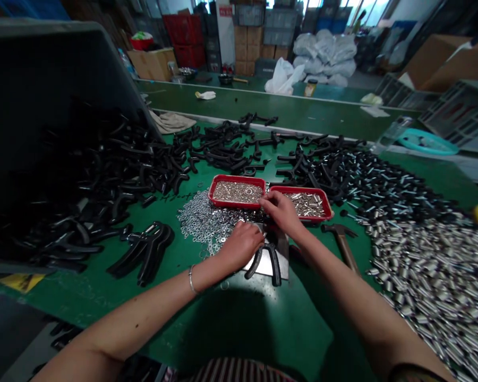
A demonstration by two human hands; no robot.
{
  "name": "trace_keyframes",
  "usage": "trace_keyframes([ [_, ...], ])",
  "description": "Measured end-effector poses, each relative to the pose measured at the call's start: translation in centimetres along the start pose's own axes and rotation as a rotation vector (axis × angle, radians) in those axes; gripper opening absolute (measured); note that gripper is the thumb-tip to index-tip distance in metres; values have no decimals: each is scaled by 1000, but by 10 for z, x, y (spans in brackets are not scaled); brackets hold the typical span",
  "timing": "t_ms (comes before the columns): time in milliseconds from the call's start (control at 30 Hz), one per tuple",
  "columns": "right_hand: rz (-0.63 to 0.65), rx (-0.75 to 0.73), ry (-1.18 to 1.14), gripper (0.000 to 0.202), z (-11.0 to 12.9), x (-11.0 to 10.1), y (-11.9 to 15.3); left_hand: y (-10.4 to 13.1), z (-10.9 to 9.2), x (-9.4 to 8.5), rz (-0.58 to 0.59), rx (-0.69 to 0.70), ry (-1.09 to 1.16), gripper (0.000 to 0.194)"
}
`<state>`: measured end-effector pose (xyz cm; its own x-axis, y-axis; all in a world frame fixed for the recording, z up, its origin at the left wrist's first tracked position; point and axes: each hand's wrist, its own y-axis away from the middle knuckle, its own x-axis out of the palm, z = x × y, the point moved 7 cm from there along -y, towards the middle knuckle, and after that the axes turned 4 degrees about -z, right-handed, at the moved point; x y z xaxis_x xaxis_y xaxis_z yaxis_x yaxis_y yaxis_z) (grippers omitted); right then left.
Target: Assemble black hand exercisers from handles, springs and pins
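Observation:
My left hand (244, 243) is closed around the upper end of a black plier-like tool (276, 268) whose two curved handles point toward me. Beneath it lies a shiny metal plate (283, 249). My right hand (282, 212) hovers at the gap between two small red trays, thumb and fingers pinched together; whatever is between the fingertips is too small to name. The left red tray (212, 197) holds tiny metal pieces, and the right red tray (329, 209) holds small metal pins. Loose washers (203, 220) spread beside my left hand.
Two-handled black tools (143, 252) lie stacked at left, before a large bin (115, 63) spilling black handles (131, 154). A hammer (344, 246) rests right of my right forearm. Metal sleeves (430, 270) and black-headed bolts (382, 183) are heaped at right.

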<state>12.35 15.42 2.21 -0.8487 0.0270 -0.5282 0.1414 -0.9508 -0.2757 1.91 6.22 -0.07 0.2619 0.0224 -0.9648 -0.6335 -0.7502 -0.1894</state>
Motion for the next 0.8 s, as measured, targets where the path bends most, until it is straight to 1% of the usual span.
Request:
trace_keyframes([
  [67,14,11,12,14,-3,-15,38,-2,-1,2,-17,31,-63,25],
  [133,79,-40,100,12,-4,-20,71,-2,-6,3,-26,79,-133,25],
  [200,160,-108,184,14,-4,-16,96,-1,-14,4,-25,149,-198,24],
  [267,209,-166,255,16,-4,-8,111,1,-22,5,-15,212,-234,24],
  [333,215,-202,324,19,-3,-2,116,3,-25,6,1,246,-223,24],
  [400,205,-224,392,21,-4,2,117,5,-21,7,6,231,-142,23],
  [433,202,-233,424,21,-5,3,117,7,-16,7,-4,195,-68,23],
  [567,202,-275,570,22,-6,7,116,10,14,5,-64,-20,341,19],
  [600,205,-292,608,22,-5,7,116,9,20,3,-82,-58,409,18],
  [633,212,-313,645,22,-3,8,117,8,27,-1,-106,-91,452,18],
  [700,245,-369,701,23,3,12,119,4,40,-15,-167,-146,471,19],
  [800,318,-423,726,25,11,19,121,-10,61,-40,-221,-177,406,20],
])
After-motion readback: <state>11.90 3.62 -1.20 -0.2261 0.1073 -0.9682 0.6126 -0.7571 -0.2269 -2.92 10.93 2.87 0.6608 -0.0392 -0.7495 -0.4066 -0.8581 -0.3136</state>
